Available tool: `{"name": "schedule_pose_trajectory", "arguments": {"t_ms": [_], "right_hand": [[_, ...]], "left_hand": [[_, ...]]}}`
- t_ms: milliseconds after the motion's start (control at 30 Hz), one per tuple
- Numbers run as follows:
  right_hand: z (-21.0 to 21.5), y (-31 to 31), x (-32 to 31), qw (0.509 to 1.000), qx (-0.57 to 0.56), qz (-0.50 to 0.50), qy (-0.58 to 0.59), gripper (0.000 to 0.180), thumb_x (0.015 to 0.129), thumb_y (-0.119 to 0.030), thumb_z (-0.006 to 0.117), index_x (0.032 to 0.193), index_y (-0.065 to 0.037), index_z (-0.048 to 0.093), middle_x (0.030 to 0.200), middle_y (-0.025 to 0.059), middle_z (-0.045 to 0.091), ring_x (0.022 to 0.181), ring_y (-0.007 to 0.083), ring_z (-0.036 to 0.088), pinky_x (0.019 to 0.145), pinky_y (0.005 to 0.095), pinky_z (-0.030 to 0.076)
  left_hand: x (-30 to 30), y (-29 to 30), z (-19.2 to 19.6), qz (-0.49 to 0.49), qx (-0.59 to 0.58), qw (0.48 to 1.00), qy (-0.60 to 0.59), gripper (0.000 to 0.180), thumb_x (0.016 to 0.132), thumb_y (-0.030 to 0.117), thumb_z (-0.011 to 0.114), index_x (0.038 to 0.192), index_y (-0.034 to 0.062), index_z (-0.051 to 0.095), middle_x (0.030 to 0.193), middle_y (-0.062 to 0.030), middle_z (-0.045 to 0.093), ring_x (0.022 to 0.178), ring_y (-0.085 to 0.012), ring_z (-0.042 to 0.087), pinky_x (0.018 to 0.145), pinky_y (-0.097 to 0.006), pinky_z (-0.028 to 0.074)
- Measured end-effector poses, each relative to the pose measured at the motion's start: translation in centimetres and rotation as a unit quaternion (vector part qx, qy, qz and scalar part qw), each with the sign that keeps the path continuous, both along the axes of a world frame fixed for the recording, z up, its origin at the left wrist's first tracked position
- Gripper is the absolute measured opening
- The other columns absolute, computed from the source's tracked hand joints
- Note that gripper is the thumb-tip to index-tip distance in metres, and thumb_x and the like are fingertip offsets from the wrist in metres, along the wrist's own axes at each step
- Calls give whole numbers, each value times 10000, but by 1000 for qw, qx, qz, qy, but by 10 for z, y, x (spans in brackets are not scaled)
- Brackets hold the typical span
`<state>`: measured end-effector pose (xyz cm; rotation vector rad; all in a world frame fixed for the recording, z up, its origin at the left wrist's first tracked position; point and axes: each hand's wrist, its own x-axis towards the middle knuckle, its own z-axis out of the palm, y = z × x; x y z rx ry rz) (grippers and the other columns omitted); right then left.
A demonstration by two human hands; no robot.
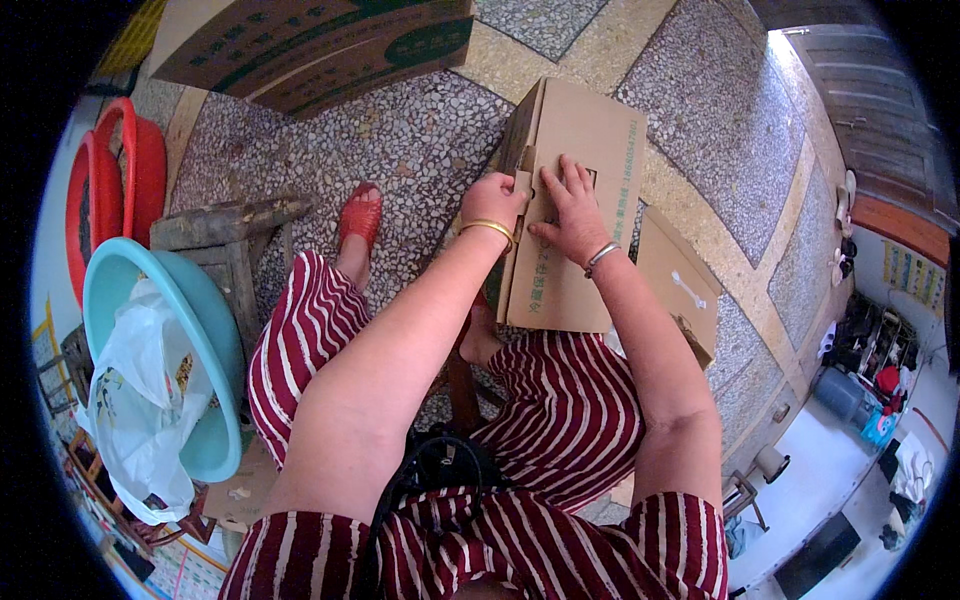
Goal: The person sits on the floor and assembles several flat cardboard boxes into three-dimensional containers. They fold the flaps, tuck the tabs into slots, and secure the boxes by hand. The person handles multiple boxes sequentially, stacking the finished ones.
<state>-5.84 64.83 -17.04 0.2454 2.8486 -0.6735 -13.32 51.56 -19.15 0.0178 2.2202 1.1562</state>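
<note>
In front of me a brown cardboard box [560, 280] with green print stands on the floor, its broad face turned up. My left hand [493, 202], with a gold bangle at the wrist, is closed at the box's left edge, gripping a narrow cardboard flap [524, 186] there. What lies inside the curled fingers is hidden. My right hand [575, 215], wearing a silver bracelet, rests on the top face with its fingers stretched and apart. It presses beside the same edge, a little to the right of the left hand.
Larger cartons [330, 60] stand at the far left. A turquoise basin [225, 400] holding a white plastic bag [150, 390], a worn wooden stool [225, 235] and red basins [145, 170] are on my left. Another cardboard piece [665, 270] lies right of the box, on speckled stone floor.
</note>
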Motion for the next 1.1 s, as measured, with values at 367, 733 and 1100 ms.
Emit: {"name": "schedule_pose_trajectory", "arguments": {"t_ms": [367, 733, 1100], "right_hand": [[-13, -4, -2, 999, 36, -2, 27, 785, 594, -212, 764, 1298, -129, 426, 1423, 187, 235, 1274, 422, 232, 1043, 461, 275], [18, 73, 21, 952, -82, -293, -25, 279, 729, -253, 656, 942, -74, 675, 830, 147, 658, 767, 257, 636, 733, 338, 500], [15, 36, 4, 953, -17, -276, -127, 291, 712, -297, 679, 812, -25, 676, 740, 157, 653, 701, 261, 642, 685, 337, 504]], "left_hand": [[19, 4, 11, -147, -76, 971, 170, 492, 773, 175, 602, 1168, -91, 476, 1039, -222, 515, 963, -334, 526, 845, -389, 439], [33, 5, 11, -88, -88, 979, 162, 629, 743, 231, 687, 1257, -9, 416, 1113, -211, 476, 1002, -360, 510, 855, -378, 444], [31, 5, 18, -102, -80, 982, 140, 643, 741, 218, 688, 1271, -9, 404, 1114, -194, 475, 1039, -338, 485, 890, -381, 421]]}}
